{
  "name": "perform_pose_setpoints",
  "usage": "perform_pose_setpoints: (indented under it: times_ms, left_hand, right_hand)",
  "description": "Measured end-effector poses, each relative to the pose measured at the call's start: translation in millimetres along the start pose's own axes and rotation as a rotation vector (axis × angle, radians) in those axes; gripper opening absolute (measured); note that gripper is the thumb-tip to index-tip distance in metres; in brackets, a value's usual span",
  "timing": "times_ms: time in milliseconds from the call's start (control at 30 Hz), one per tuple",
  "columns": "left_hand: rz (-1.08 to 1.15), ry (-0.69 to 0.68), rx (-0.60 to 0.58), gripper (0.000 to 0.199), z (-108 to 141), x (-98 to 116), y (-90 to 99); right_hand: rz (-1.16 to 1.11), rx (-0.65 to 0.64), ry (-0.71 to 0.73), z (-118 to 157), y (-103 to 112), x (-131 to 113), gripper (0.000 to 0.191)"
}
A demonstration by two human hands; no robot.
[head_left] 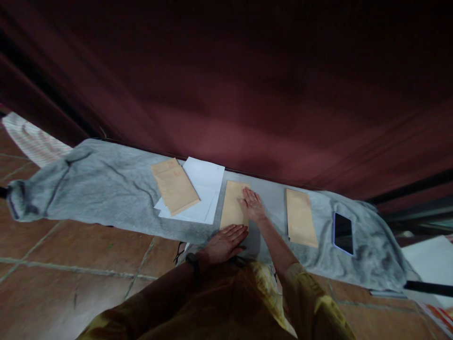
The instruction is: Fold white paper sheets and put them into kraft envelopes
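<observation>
A tan envelope (pixel 234 204) lies flat on the grey cloth in front of me. My left hand (pixel 226 242), a dark band on its wrist, rests palm down across the envelope's near end, fingers stretched out. Flat on the upper right part of the same envelope is my right hand (pixel 253 204), its fingers also extended. To the left, another tan envelope (pixel 176 185) with faint reddish marks lies slanted over white paper sheets (pixel 208 182). Further right are more tan envelopes (pixel 301 218), apparently stacked.
A phone (pixel 343 233) with a dark screen lies at the right on the grey cloth (pixel 113 189). A dark red curtain (pixel 226 132) hangs behind the cloth-covered surface. Tiled floor (pixel 88 245) shows in front, and white material (pixel 432 259) is at the far right.
</observation>
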State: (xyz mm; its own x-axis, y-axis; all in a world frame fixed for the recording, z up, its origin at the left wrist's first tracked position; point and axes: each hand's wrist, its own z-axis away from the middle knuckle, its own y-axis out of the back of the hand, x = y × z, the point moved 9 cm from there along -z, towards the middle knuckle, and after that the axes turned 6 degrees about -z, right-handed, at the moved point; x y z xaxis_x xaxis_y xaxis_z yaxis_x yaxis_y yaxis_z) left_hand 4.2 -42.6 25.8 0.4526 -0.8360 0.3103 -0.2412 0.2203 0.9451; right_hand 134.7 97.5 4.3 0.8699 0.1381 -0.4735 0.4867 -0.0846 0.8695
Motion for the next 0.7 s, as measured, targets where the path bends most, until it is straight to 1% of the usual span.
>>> perform_pose_setpoints:
  times_ms: [133,333,700]
  left_hand:
    - [-0.027,-0.007,0.027,0.056,0.3,-0.1,0.9]
    - [-0.133,-0.042,0.063,0.056,2.0,1.3,-0.6]
    - [-0.218,-0.045,0.084,0.055,2.4,1.9,-3.9]
  right_hand:
    - [0.056,-0.029,-0.005,5.0,-1.4,-2.1,0.06]
    - [0.168,-0.076,0.046,24.0,-3.9,-7.7,0.06]
    - [0.2,0.007,0.12,62.1,-1.9,-22.9,0.055]
